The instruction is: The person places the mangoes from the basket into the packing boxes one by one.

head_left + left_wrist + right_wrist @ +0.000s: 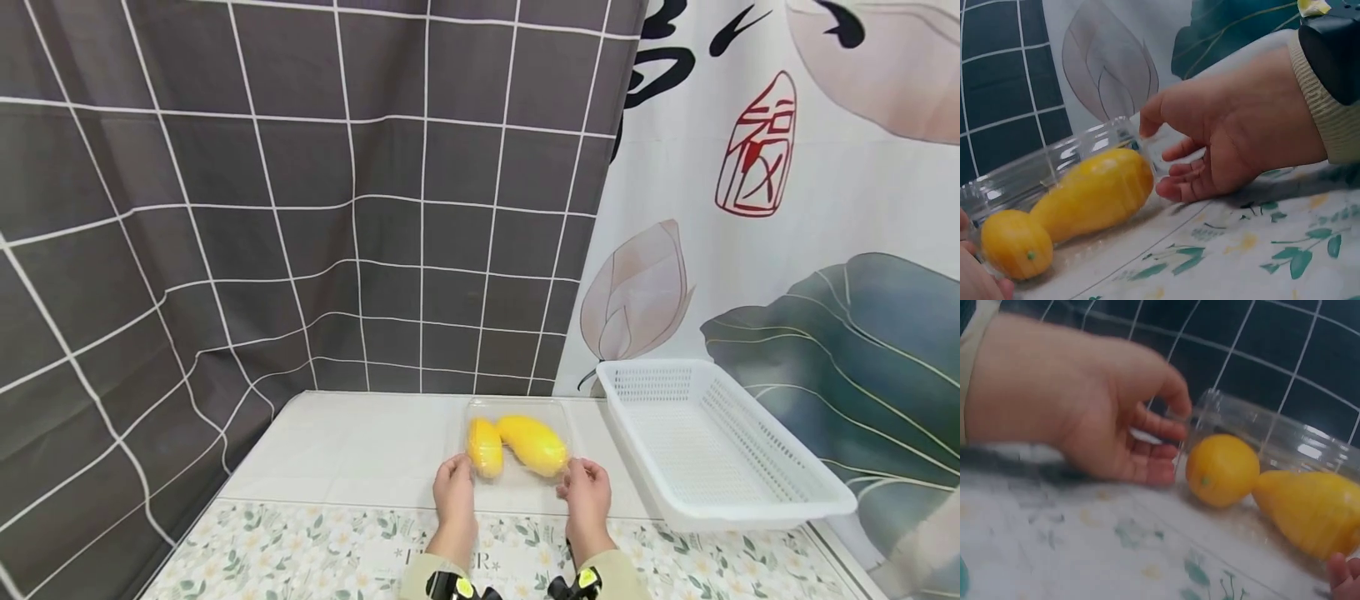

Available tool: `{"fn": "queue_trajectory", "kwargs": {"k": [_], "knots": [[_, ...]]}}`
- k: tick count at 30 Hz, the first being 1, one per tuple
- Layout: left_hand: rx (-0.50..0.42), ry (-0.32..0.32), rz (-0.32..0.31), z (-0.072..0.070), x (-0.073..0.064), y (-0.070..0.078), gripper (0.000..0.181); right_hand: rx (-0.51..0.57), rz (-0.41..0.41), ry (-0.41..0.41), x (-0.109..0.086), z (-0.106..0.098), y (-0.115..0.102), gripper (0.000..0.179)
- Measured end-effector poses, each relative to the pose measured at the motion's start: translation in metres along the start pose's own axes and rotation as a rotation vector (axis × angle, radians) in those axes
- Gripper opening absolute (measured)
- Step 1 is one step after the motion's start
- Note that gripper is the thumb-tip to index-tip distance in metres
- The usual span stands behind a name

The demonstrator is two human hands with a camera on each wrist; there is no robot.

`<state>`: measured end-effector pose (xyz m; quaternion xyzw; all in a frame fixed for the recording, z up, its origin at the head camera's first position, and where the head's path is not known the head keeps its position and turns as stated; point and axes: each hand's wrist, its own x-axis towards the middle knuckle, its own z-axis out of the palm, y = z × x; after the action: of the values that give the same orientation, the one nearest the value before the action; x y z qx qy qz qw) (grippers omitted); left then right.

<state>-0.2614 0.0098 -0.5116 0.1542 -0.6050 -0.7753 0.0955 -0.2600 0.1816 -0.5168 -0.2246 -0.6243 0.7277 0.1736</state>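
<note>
A clear plastic box (517,406) lies on the table in the head view, holding two yellow fruits. The smaller fruit (485,447) is oval, with a green spot at one end in both wrist views. Beside it the larger fruit (534,444) is long and narrows toward the smaller one. My left hand (455,492) grips the box's near left side by the edge, thumb high and other fingers curled lower. At the near right side my right hand (587,498) holds the opposite edge the same way. Parts of the fingers are hidden against the box.
To the right stands a white slatted plastic basket (675,508). A floral cloth (300,550) covers the near part of the white table (360,450). Behind hang a dark grid curtain (390,233) and a white printed curtain (675,183).
</note>
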Motion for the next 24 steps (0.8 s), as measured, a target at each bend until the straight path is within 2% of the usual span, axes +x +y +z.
{"fn": "queue_trajectory", "kwargs": {"k": [3,7,11,17,24], "knots": [[-0.055,0.004,-0.022,0.0034,-0.0008,0.0009,0.029,0.096,0.082,0.003,-0.0033,0.0009,-0.0027,0.042],[-0.182,-0.033,-0.082,0.0061,0.0009,0.0016,0.019,0.248,0.178,-0.062,-0.0057,0.002,-0.0057,0.032],[-0.27,-0.058,-0.146,0.007,0.0014,0.0032,0.013,0.351,0.225,-0.103,-0.0071,0.002,-0.0074,0.026],[-0.333,-0.055,-0.164,0.0067,0.0005,0.0038,0.011,0.378,0.239,-0.085,-0.0069,0.0031,-0.0089,0.019],[-0.349,0.01,-0.136,0.0086,0.0034,0.002,0.009,0.338,0.22,-0.054,-0.0066,0.0048,-0.0101,0.014]]}}
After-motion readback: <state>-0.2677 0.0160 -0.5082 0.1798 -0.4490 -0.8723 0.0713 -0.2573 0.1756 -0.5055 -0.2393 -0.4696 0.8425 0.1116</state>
